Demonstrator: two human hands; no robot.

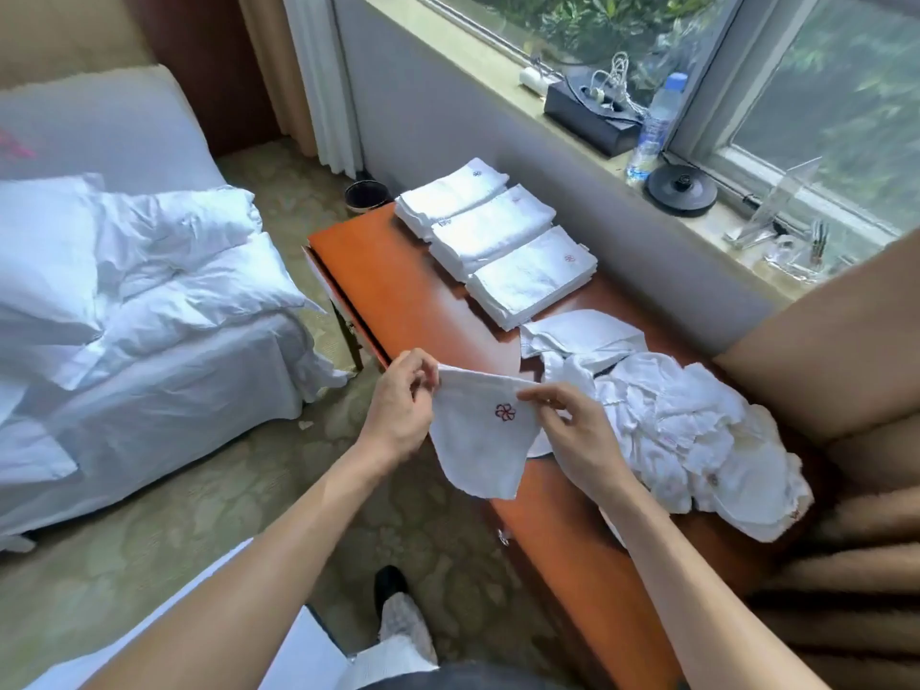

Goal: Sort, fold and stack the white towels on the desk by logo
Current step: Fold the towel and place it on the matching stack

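Note:
I hold a small white towel with a red flower logo up over the near edge of the orange-brown desk. My left hand pinches its upper left edge and my right hand pinches its upper right edge; the rest hangs loose. Three folded stacks lie in a row at the desk's far end: the far stack, the middle stack and the near stack. A heap of unfolded white towels lies on the desk to the right of my hands.
A bed with white pillows stands to the left across a carpet strip. A beige armchair crowds the desk's right end. The window sill carries a black box, a water bottle and a kettle base. A dark waste bin sits beyond the desk.

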